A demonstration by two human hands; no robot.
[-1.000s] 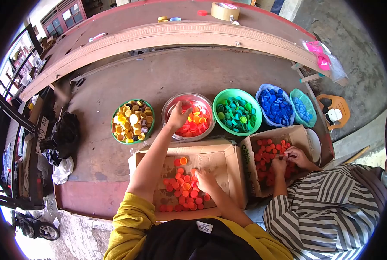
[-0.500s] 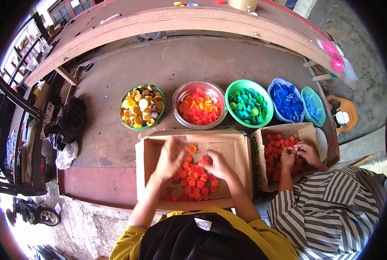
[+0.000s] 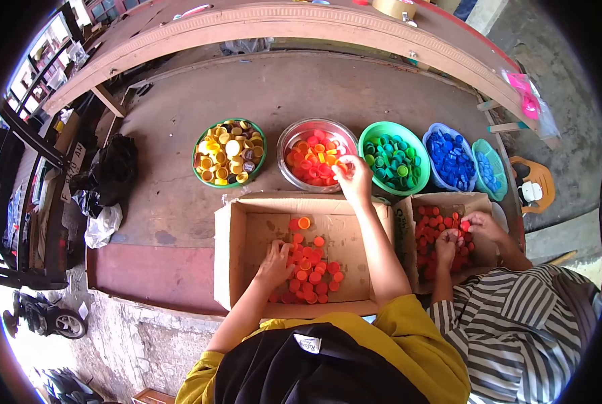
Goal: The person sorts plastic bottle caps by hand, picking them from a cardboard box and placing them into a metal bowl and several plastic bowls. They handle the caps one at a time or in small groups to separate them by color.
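Note:
Inside the large cardboard box lies a pile of red and orange bottle caps. My left hand is at the left side of this pile, its fingers curled down against the caps; what they hold, if anything, is hidden. My right hand reaches over the far edge of the box to the right rim of a metal bowl. Its fingers pinch an orange-red bottle cap. Red, orange and some yellow caps fill the bowl.
Along the table stand a green basket of yellow caps, a green basin, a blue bowl and a teal basket. At right, a co-worker in striped clothing handles red caps in a smaller box. A black bag lies left.
My right hand has moved from above the caps in the box, up and right to the metal bowl. My left hand has lowered to the pile's left side. The view has shifted slightly.

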